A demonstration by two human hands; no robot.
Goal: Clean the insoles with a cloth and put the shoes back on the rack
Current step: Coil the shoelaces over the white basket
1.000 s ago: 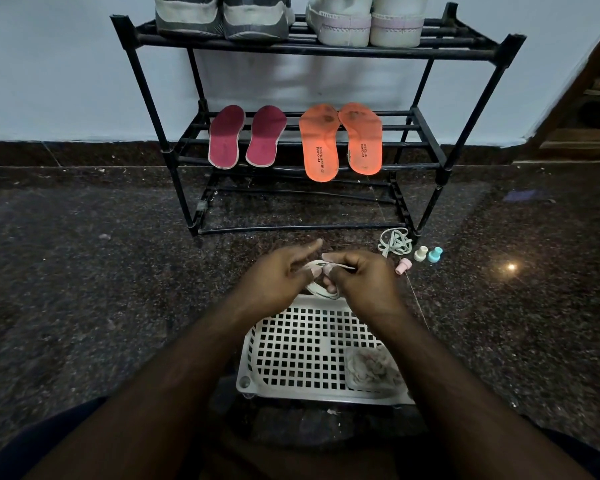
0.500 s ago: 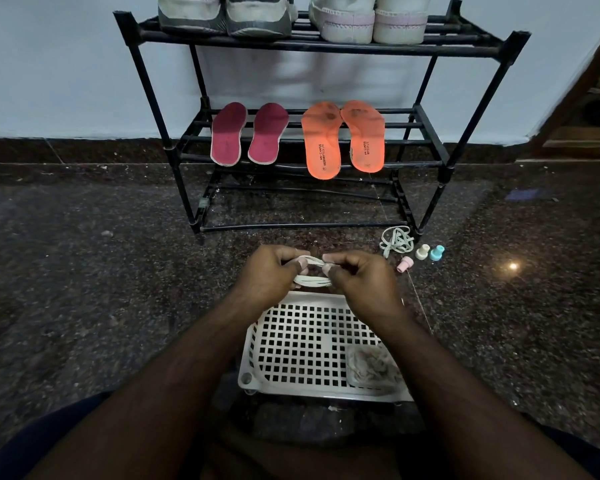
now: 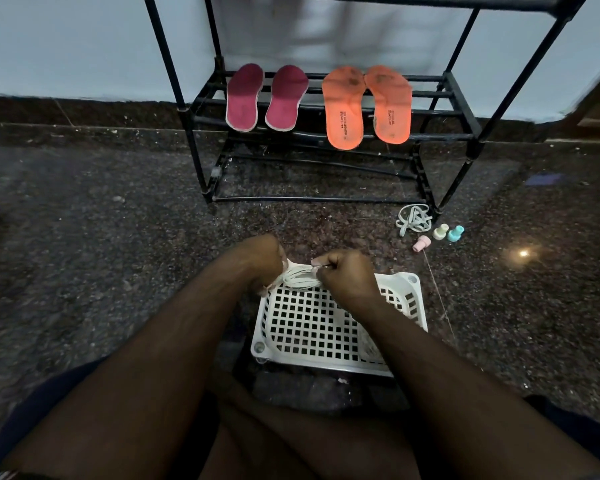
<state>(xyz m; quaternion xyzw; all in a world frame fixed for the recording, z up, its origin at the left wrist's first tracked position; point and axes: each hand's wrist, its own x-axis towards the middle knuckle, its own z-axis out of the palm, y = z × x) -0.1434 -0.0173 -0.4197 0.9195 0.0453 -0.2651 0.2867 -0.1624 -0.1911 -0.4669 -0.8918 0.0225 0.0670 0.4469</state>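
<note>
Both hands grasp one coiled white shoelace (image 3: 300,277) above the white basket (image 3: 312,327): left hand (image 3: 262,259) and right hand (image 3: 349,273) each clench one end.

Rack (image 3: 458,98) top cut off; insole print (image 3: 342,124) unreadable.
</note>
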